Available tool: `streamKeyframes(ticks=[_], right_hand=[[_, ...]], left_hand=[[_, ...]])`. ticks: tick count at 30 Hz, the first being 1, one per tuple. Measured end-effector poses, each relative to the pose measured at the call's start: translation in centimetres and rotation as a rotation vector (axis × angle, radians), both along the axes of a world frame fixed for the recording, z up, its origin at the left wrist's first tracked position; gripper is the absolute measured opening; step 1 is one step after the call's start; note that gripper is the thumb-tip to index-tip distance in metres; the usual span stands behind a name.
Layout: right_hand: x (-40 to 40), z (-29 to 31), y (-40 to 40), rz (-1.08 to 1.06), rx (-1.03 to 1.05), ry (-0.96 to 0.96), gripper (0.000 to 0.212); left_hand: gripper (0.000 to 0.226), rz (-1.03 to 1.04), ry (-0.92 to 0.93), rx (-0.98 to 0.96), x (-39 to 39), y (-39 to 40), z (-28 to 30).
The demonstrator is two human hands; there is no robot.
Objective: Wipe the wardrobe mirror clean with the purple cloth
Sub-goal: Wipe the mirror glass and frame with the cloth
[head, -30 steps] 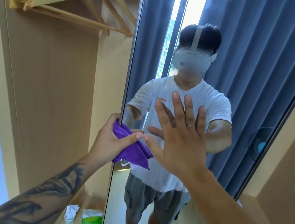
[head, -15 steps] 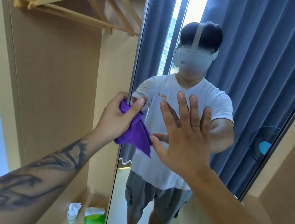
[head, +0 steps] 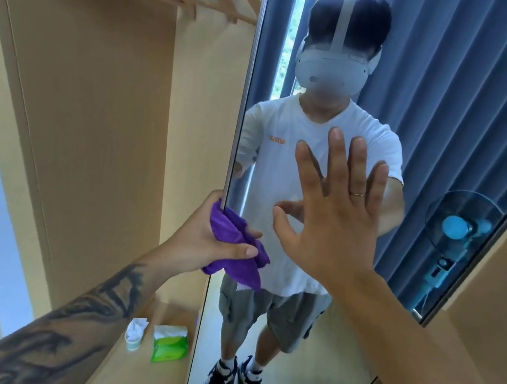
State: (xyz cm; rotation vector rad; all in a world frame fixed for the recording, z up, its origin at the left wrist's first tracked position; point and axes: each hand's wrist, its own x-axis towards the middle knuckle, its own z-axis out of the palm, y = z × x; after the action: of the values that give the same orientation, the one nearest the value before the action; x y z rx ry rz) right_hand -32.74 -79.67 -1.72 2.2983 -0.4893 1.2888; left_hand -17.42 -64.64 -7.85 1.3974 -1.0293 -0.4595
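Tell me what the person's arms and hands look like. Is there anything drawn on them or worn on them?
The left forearm has big dark tattoos, swirly shapes running from near the wrist up the arm. The left hand has no rings that show. The right hand wears a thin gold-coloured ring on one finger. The right forearm is bare with no drawings. No sleeves reach either forearm.

head-worn view, close, facing mirror (head: 351, 361)
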Motion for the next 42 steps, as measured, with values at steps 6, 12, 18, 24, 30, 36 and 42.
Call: streamKeyframes(ticks=[6,12,18,24,30,36,42], right_hand=[[0.0,-3.3,0.6,-0.031,0.054,0.007,0.084],[-0.6,-5.6,1.2,-0.037,0.073,0.021,0.086],[-1.7,-8.4,2.1,-0.044,0.127,0.107,0.088],[-2.1,-10.3,2.2,-0.081,0.141,0.157,0.101],[-1.5,-11.0,2.3,-0.093,0.164,0.135,0.103],[-1.5,-11.1,2.1,-0.127,0.174,0.198,0.111],[-1.7,-11.0,2.1,-0.15,0.148,0.232,0.117]], left_hand=[[0.066,0.017,0.063,0.121,0.0,0.5,-7.4],[0.054,0.039,0.117,0.058,-0.3,0.1,-9.5],[0.054,0.129,0.048,-0.079,0.2,-0.2,-4.3],[0.077,0.196,-0.041,-0.234,0.4,-1.0,2.5],[0.05,0.147,0.047,-0.137,-0.9,-0.8,-0.8],[0.054,0.142,0.088,0.001,-0.9,0.0,-6.5],[0.051,0.123,0.08,0.099,0.1,0.1,-11.3]])
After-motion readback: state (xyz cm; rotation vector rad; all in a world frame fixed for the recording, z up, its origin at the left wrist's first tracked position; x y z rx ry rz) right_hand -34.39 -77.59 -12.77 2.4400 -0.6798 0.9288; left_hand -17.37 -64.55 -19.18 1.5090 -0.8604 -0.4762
